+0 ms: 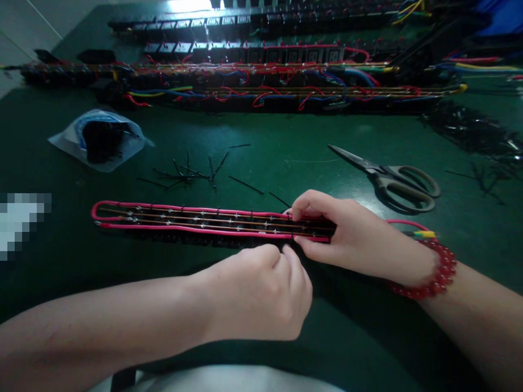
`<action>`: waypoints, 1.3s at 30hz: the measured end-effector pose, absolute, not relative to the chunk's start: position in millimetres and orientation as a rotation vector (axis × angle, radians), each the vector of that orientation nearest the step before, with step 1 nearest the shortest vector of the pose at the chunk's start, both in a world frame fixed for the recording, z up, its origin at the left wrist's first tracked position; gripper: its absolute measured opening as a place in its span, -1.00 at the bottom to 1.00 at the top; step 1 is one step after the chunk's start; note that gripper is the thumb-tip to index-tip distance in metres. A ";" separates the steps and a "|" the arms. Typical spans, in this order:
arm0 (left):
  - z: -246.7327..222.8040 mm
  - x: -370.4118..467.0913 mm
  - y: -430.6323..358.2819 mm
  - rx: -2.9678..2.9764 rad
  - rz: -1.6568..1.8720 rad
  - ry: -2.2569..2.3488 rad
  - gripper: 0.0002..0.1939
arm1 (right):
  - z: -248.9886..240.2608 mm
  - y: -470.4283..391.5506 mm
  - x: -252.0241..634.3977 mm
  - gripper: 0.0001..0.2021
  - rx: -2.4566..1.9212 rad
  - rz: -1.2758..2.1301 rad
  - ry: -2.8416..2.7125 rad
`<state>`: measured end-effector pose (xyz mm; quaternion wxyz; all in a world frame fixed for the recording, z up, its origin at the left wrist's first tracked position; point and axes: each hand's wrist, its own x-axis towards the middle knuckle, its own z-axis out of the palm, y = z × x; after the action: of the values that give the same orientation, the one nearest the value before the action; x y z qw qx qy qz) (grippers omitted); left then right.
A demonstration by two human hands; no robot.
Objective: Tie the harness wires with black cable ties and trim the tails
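Note:
A long black wired strip lies lengthwise on the green table, with brass rails, solder joints and a red wire looped along both edges. Small black ties cross the wire at intervals. My right hand grips the strip near its right end, thumb on the near edge and fingers on the far edge. Just in front of the strip, my left hand is closed in a fist, thumb side toward the strip's near edge beside my right thumb. What its fingers pinch is hidden.
Scissors lie behind my right hand. Loose black cable ties are scattered beyond the strip, near a clear bag of black ties. Several wired strips line the back. A dark pile of ties sits at right.

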<state>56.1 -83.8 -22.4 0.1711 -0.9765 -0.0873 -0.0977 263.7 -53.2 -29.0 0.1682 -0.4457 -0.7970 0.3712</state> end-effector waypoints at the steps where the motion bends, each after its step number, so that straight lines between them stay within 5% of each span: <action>1: -23.3 56.7 -82.6 -2.764 -0.273 -0.232 -0.75 | -28.7 -53.1 263.8 -0.84 -1.271 1.057 -2.267; 6: -24.5 57.2 -79.6 -2.752 -0.323 -0.221 -0.78 | -27.2 -52.3 264.0 -0.97 -1.255 0.999 -2.318; 39: -17.8 53.9 -80.2 -2.805 -0.571 -0.510 -0.80 | -28.2 -52.7 263.2 -0.93 -1.204 0.932 -2.328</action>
<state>53.9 -80.2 -17.8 0.1168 -0.9581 -0.1742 -0.1952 263.2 -52.7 -28.2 0.1787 -0.4258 -0.8234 0.3298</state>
